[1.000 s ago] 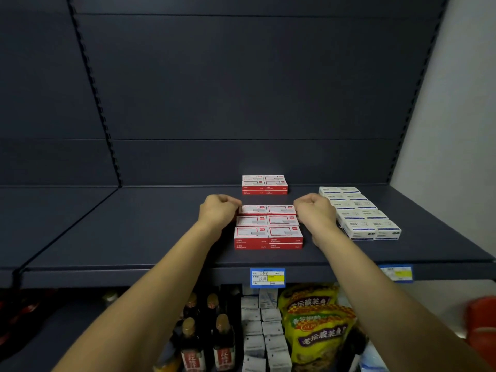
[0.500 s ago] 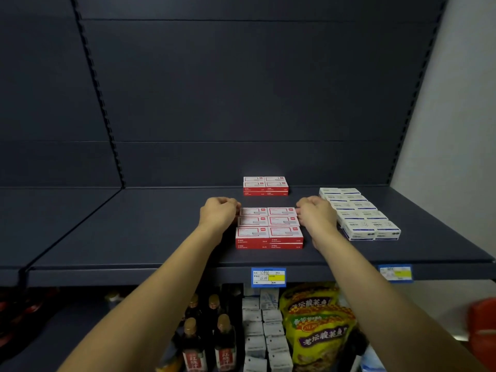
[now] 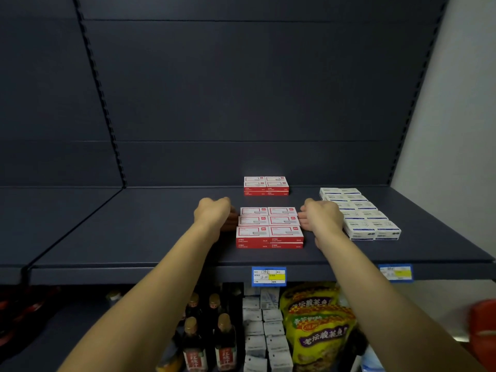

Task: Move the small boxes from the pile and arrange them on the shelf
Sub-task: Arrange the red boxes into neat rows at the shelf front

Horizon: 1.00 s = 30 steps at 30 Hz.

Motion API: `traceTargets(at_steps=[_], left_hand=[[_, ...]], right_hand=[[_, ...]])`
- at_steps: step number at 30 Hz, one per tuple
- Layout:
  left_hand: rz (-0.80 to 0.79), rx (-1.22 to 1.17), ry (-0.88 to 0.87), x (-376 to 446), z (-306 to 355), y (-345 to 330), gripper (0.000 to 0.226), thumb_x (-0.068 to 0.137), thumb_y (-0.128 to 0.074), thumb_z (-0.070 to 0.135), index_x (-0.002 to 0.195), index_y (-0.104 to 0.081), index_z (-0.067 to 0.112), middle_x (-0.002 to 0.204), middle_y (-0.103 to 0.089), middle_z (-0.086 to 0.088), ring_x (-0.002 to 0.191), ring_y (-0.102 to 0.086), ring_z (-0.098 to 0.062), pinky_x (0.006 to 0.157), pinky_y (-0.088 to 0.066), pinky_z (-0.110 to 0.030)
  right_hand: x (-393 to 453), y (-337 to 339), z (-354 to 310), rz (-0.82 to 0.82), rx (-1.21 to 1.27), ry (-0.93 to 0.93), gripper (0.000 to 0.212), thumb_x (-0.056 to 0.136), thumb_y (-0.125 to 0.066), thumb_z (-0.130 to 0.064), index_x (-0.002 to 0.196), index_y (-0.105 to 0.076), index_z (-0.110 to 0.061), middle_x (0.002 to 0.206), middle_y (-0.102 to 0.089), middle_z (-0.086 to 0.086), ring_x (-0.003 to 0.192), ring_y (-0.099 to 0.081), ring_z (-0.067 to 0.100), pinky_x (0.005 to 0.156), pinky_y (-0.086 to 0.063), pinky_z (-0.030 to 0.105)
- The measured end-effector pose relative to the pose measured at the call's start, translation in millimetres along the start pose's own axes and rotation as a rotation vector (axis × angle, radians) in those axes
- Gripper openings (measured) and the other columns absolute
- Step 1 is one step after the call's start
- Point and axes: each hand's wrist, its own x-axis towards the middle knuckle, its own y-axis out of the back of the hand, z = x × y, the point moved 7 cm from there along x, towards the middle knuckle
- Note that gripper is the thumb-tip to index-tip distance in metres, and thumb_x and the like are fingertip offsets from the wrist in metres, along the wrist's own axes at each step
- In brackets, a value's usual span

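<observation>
A block of small red-and-white boxes (image 3: 269,228), stacked two high, sits near the front of the dark shelf (image 3: 134,237). My left hand (image 3: 214,214) is at the block's left side and my right hand (image 3: 320,217) at its right side. The fingertips of both touch the block's flanks. Neither hand holds a box. A smaller stack of the same red boxes (image 3: 266,186) stands further back against the rear panel.
Rows of white boxes (image 3: 359,214) lie to the right of my right hand, near the wall. Price tags (image 3: 269,276) hang on the shelf edge. Below are sauce bottles (image 3: 206,342), small white packets (image 3: 264,328) and yellow snack bags (image 3: 319,326).
Both hands have eased slightly outward from the block's sides. The red boxes have not moved.
</observation>
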Motion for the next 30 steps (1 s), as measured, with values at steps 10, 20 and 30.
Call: traceTargets(at_steps=[10,20,30], left_hand=[[-0.078,-0.045,0.040,-10.2,2.0,0.7,0.032,0.098,-0.047,0.017,0.102,-0.065,-0.009,0.081,-0.075,-0.021,0.066,-0.075,-0.031,0.055,-0.060,-0.034],[-0.171,0.039,0.118,-23.0,1.9,1.3,0.033,0.097,-0.042,0.013,0.100,-0.067,-0.008,0.083,-0.075,-0.021,0.073,-0.074,-0.033,0.052,-0.058,-0.035],[-0.210,0.032,0.110,-24.7,2.5,2.8,0.030,0.094,-0.044,0.010,0.100,-0.067,-0.010,0.082,-0.075,-0.022,0.077,-0.074,-0.036,0.061,-0.061,-0.039]], right_hand=[[-3.5,1.2,1.9,-0.039,0.020,-0.042,0.022,0.092,-0.054,-0.020,0.090,-0.067,-0.002,0.073,-0.074,0.010,0.063,-0.074,0.023,0.068,-0.063,0.036],[-10.0,8.1,5.8,-0.095,-0.033,-0.108,0.027,0.095,-0.055,-0.024,0.094,-0.067,0.000,0.079,-0.074,0.015,0.067,-0.074,0.028,0.059,-0.061,0.033],[-13.2,7.7,4.4,-0.118,-0.041,-0.078,0.027,0.093,-0.056,-0.022,0.093,-0.069,0.001,0.077,-0.075,0.013,0.064,-0.074,0.026,0.066,-0.064,0.037]])
